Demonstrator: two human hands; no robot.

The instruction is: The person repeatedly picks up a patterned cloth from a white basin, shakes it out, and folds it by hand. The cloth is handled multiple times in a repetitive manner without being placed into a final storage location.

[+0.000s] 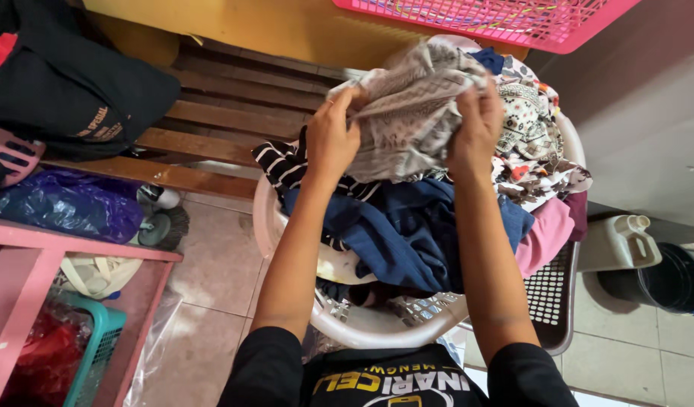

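1. Gripping a soft, crumpled grey patterned cloth (407,113), the left hand (333,139) and the right hand (476,128) are both closed on it, one at each side, holding it above a heaped white laundry basket (377,324).
2. Fabric in the heap looks limp and folded: a dark blue garment (407,234) lies right under the held cloth, a black-and-white striped piece (283,166) sticks out at the left, a pink piece (546,234) hangs at the right, and a white floral print (531,143) sits behind the right hand.
3. Three plastic mesh baskets show: the round white one, a pink one (497,19) at the top edge, cut off, and a teal one (98,347) at lower left, partly hidden by a pink frame.
4. One slatted wooden table (211,128) stands behind the heap, carrying a black cloth bag (75,90).
5. One shiny blue plastic bag (68,203) lies at the left; one pale jerrycan (618,241) and one black bucket (675,279) stand on the tiled floor at the right.
6. Fingertips are buried in the grey folds, and the white basket's contents below are hard to make out.
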